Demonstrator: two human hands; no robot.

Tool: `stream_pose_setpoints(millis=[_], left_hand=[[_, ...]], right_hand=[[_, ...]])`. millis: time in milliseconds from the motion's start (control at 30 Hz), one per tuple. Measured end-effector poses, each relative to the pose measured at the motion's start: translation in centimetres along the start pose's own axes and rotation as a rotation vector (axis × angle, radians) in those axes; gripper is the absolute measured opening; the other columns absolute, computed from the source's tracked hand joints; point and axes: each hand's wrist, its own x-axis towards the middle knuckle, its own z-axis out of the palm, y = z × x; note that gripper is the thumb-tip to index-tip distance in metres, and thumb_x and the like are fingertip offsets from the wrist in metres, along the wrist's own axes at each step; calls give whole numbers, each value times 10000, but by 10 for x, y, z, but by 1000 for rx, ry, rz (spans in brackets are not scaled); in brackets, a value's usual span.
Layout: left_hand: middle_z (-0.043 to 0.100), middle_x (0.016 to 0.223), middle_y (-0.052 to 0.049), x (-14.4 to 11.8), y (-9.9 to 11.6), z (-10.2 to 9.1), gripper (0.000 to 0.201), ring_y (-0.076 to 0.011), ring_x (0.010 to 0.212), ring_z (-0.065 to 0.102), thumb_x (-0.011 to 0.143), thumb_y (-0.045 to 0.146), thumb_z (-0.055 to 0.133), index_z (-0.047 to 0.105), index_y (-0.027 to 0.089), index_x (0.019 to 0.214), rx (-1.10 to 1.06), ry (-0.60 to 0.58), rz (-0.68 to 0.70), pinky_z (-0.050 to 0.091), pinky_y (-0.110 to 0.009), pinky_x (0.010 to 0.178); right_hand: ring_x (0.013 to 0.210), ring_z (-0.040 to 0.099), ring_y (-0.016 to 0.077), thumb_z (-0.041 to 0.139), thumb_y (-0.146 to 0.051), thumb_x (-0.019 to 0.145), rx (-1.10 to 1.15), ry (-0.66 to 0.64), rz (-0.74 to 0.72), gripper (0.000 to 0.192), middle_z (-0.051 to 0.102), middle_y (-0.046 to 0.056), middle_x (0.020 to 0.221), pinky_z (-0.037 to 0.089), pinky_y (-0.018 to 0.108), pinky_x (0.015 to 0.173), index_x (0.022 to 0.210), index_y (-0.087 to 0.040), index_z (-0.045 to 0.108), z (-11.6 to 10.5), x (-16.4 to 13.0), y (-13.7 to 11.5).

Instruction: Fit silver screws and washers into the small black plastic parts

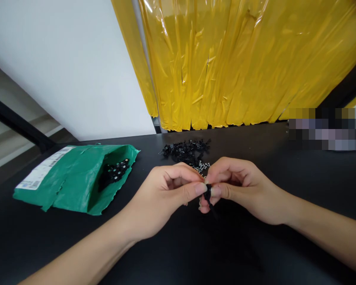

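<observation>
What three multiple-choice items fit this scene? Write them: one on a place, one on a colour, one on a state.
1. Where does the pile of small black parts lie?
A. inside the bag
B. on the table beyond the hands
C. on the floor

2. What colour is the torn bag?
A. green
B. red
C. white

3. How is the small black part held?
A. resting loose on the table
B. in the left hand alone
C. pinched between both hands

Answers:
1 B, the pile sits on the black table behind the fingers.
2 A, its plastic is green.
3 C, the left hand and right hand meet on it.
</observation>
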Motion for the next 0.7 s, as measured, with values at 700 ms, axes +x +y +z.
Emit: stream_pose_setpoints(millis=[700], left_hand=[[660,875,2,-3,1,3,130,-87,671,710,867,160,804,759,127,749,57,42,71,518,-189,617]], right_hand=[[788,794,133,741,-140,939,-21,20,-36,52,802,19,848,627,235,733,968,-168,707,-1,2,0]])
